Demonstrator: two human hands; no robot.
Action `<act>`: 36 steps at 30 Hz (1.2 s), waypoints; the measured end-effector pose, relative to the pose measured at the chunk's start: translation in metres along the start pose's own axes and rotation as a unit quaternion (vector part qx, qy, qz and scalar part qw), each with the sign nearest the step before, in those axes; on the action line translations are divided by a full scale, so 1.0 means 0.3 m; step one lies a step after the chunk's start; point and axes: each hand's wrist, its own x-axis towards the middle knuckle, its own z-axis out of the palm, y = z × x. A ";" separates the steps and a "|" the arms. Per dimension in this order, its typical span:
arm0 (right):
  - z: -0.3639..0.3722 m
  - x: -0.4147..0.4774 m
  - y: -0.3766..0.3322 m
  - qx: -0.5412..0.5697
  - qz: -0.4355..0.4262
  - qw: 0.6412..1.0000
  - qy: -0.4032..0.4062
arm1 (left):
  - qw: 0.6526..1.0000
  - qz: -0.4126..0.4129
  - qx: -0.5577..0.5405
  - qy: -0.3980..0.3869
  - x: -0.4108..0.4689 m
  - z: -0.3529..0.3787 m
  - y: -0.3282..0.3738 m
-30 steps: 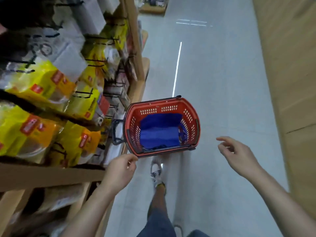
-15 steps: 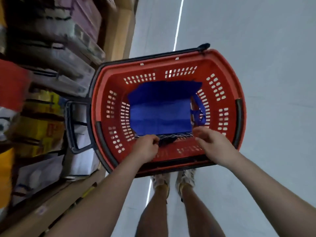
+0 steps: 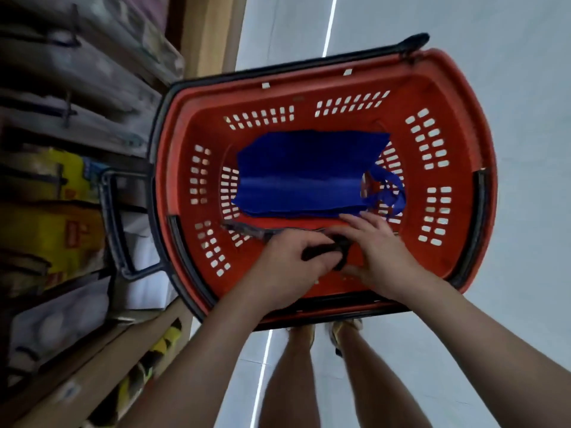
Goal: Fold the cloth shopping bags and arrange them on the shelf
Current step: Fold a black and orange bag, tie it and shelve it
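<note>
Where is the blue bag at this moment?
In the head view, the blue bag lies flat in the middle of the red basket, just beyond the right hand.

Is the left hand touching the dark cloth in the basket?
Touching. Head view: left hand curls its fingers around the dark cloth.
</note>
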 end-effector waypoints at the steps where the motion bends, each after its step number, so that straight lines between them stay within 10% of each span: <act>1: -0.038 -0.030 -0.015 -0.016 -0.012 0.999 0.038 | 1.000 0.008 -0.016 0.016 -0.057 -0.033 0.054; 8: -0.332 -0.280 -0.191 0.055 -0.047 0.975 0.211 | 0.912 0.111 0.093 0.383 -0.391 -0.180 0.334; 16: -0.707 -0.590 -0.513 0.140 -0.137 0.943 0.270 | 0.926 0.091 0.286 0.230 -0.668 -0.157 0.534; 23: -0.880 -0.824 -0.698 0.183 -0.212 0.949 0.143 | 0.934 0.012 0.257 0.248 -0.823 -0.224 0.670; 28: -0.949 -0.906 -0.773 0.026 -0.162 0.949 0.270 | 0.957 0.009 0.086 0.278 -1.028 -0.158 0.772; 36: -0.785 -1.213 -0.852 -0.074 -0.344 0.932 -0.091 | 0.850 0.044 -0.186 0.491 -1.255 0.086 0.980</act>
